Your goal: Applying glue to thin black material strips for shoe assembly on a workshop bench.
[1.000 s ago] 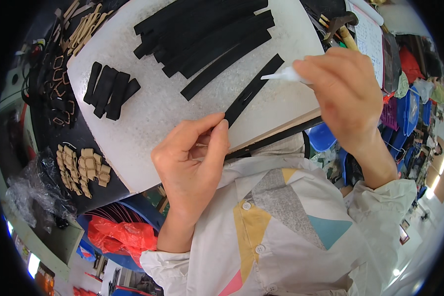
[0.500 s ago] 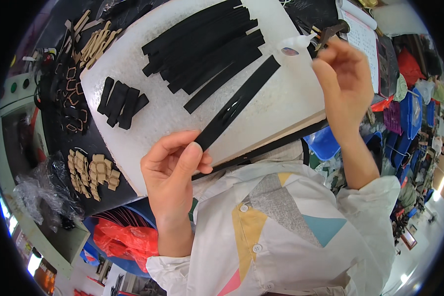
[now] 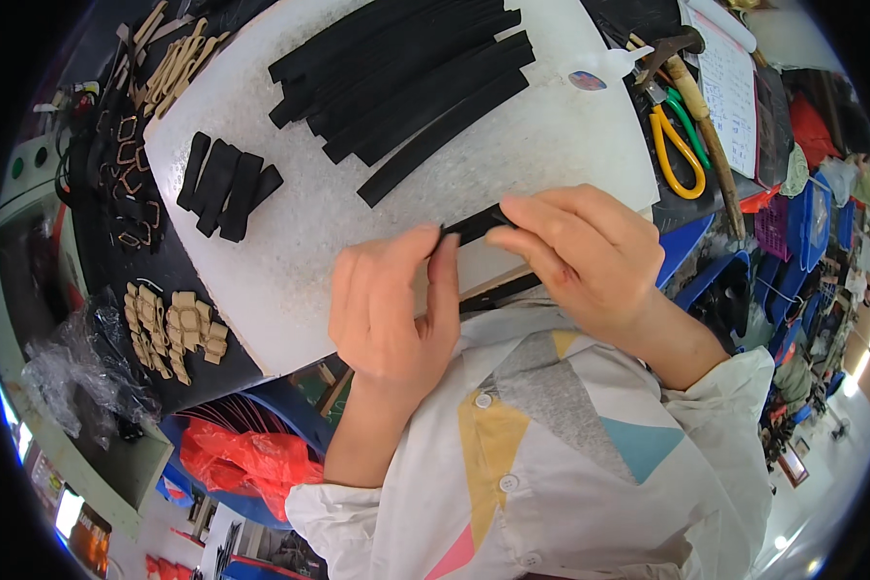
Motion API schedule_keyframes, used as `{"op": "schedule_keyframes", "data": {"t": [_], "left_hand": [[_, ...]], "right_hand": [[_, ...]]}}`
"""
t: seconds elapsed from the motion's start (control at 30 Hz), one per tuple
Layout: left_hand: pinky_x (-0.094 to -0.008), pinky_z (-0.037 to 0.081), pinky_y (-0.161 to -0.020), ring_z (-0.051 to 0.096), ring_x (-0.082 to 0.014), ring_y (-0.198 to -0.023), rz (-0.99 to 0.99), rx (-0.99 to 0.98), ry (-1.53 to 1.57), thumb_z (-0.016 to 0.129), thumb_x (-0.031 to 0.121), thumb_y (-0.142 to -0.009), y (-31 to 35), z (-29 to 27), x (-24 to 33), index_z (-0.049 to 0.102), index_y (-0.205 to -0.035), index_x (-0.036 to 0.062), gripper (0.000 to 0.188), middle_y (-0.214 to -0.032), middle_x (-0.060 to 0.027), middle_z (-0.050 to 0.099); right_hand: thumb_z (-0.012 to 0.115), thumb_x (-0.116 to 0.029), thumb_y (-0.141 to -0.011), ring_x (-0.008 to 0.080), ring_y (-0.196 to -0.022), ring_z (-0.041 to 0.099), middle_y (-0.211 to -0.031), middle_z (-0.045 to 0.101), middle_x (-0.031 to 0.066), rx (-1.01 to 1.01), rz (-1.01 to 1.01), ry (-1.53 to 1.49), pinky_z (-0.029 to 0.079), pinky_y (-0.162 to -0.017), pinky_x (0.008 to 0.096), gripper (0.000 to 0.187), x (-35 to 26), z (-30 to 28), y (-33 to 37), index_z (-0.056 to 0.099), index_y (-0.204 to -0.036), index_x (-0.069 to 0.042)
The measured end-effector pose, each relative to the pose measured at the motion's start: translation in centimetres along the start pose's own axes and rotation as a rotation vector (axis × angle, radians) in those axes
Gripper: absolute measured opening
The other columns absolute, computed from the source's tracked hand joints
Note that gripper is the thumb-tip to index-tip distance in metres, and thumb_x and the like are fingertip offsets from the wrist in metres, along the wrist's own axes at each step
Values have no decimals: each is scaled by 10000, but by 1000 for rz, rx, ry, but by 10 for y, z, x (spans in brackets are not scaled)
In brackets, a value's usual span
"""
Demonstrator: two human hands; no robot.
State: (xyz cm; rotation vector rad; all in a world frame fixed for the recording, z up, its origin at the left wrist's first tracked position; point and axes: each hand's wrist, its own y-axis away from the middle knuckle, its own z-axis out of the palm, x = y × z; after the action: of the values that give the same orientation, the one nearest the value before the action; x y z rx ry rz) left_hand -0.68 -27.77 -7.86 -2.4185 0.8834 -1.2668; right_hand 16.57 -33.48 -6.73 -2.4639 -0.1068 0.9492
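Observation:
A black strip is held between my two hands over the near edge of the white board. My left hand pinches its left end, and my right hand grips the other end between thumb and fingers. Only a short stretch of the strip shows, and it looks folded back on itself; the fingers hide the rest. Beyond my hands, a pile of long black strips lies on the board. To the left rests a small group of short black folded strips.
Right of the board lie yellow-and-green-handled pliers, a wooden-handled hammer and a written notebook. A white bottle lies on the board's far right. Tan looped pieces and metal rings sit left; below is a red plastic bag.
My right hand has come down from the bottle and tools onto the strip's far end. The strip, stretched out before, now shows as a short folded length between both hands.

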Motion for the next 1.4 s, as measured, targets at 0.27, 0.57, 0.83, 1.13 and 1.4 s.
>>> {"op": "schedule_keyframes", "data": {"t": [0.27, 0.57, 0.83, 1.13, 1.4], "left_hand": [[-323, 514, -670, 634, -258, -824, -10, -175, 106, 720, -117, -637, 7, -9, -10, 765, -1032, 32, 424, -965, -121, 683], [-336, 525, -697, 636, -262, -832, 39, -203, 83, 684, -79, -579, 4, -8, -11, 762, -1016, 5, 451, -970, -116, 678], [-333, 523, -688, 635, -255, -833, 81, -194, 65, 688, -64, -566, 3, -6, -12, 759, -997, -2, 441, -969, -106, 677], [-330, 522, -685, 628, -250, -828, 103, -216, 28, 685, -50, -571, 3, -6, -12, 748, -1013, -14, 448, -986, -110, 673], [-334, 518, -684, 614, -252, -853, 58, -353, -95, 729, -54, -706, 4, -12, 2, 698, -1099, -25, 395, -1057, -127, 620]], "right_hand": [[707, 40, -725, 244, -883, 589, -1036, 632, 109, -255, -72, -10, 506, -697, 302, 472, 11, -11, 12, 690, -1197, 29], [641, 155, -719, 224, -930, 541, -1099, 601, 84, -340, -62, 94, 470, -679, 290, 571, 6, -8, 16, 690, -1257, -28], [646, 143, -728, 209, -974, 517, -1115, 596, 68, -350, -82, 144, 451, -620, 229, 527, 6, -6, 17, 709, -1227, -15], [643, 135, -705, 211, -982, 510, -1140, 591, 57, -358, -119, 208, 477, -686, 236, 547, 5, -5, 17, 707, -1228, -12], [663, -87, -766, 215, -1024, 561, -1165, 614, 59, -373, -223, 394, 440, -807, 316, 432, 2, -9, 11, 697, -1186, 7]]}}
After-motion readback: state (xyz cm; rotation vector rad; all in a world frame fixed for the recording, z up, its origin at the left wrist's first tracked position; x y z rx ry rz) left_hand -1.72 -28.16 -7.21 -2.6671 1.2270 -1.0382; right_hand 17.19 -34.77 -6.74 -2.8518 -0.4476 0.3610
